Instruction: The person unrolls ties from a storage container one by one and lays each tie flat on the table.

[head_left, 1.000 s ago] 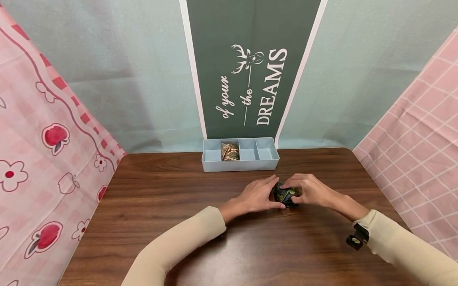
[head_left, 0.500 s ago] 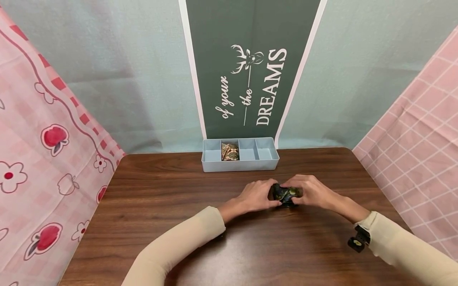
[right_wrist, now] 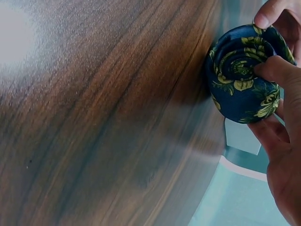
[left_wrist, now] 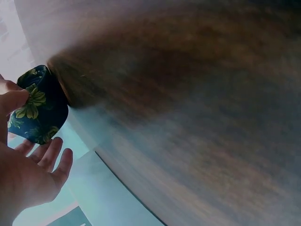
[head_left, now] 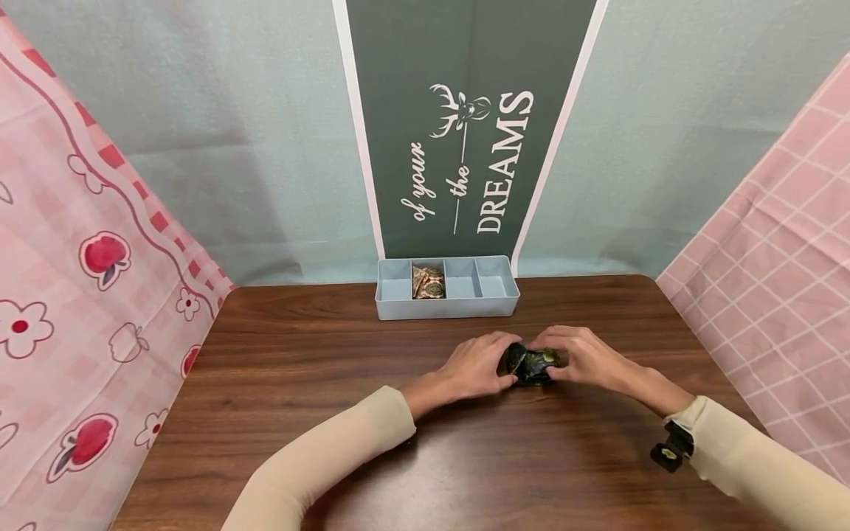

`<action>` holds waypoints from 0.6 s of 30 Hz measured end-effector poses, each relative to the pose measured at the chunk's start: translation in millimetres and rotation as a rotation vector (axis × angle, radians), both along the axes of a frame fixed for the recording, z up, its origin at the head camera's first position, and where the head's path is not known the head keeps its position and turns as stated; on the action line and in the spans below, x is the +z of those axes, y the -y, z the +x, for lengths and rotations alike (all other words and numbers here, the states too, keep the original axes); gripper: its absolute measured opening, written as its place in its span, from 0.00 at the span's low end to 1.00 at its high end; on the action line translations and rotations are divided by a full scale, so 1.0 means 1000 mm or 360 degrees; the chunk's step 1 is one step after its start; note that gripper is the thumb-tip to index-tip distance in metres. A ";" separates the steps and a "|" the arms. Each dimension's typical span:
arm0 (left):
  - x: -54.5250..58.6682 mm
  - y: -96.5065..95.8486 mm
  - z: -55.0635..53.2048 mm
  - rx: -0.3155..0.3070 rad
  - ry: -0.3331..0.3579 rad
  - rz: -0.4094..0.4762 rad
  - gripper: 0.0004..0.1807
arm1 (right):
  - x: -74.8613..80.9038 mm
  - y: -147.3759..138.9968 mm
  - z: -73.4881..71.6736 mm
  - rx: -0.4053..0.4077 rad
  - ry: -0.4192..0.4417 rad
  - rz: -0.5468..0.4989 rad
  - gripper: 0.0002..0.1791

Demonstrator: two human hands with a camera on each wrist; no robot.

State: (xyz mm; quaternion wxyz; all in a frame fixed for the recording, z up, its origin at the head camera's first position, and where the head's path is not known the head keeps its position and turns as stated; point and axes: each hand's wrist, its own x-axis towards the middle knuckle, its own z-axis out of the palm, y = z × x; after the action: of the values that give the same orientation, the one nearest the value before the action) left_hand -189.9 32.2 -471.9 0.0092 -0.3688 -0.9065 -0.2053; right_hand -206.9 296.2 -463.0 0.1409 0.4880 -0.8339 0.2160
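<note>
A rolled-up necktie [head_left: 531, 366], dark navy with yellow-green flowers, stands low over the table between both hands. The left hand [head_left: 481, 363] holds its left side, thumb toward the near side and fingers toward the far side. On the other side, the right hand [head_left: 584, 358] grips the roll. Its thumb presses near the centre of the spiral in the right wrist view, where the coiled necktie [right_wrist: 240, 117] shows its layers. In the left wrist view the necktie's flowered outer face [left_wrist: 44, 110] is visible, with fingers spread just beneath it.
Behind the hands stands a light blue divided box [head_left: 448, 310]. Its second compartment from the left holds a brown patterned rolled cloth [head_left: 428, 283]. The wooden table [head_left: 319, 339] meets a hanging curtain at its back edge.
The necktie roll has turned slightly between the hands, showing more of its dark left end. The left thumb has drawn back a little to the left, and the right hand has shifted slightly right.
</note>
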 end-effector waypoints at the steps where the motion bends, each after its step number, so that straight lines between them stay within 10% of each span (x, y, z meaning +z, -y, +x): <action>1: 0.000 0.000 0.000 -0.0009 -0.0011 -0.0007 0.35 | 0.000 -0.001 0.000 0.0011 0.0009 0.0007 0.28; 18: -0.004 0.008 -0.006 -0.0170 -0.0166 -0.0343 0.23 | 0.003 -0.014 -0.003 0.0094 0.0151 0.0157 0.33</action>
State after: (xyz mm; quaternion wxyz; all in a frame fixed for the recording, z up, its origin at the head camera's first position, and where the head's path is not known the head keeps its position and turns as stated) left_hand -196.2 24.5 -475.5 0.0056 -0.4256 -0.9007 -0.0875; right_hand -209.6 310.4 -459.8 0.0705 0.5078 -0.8346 0.2017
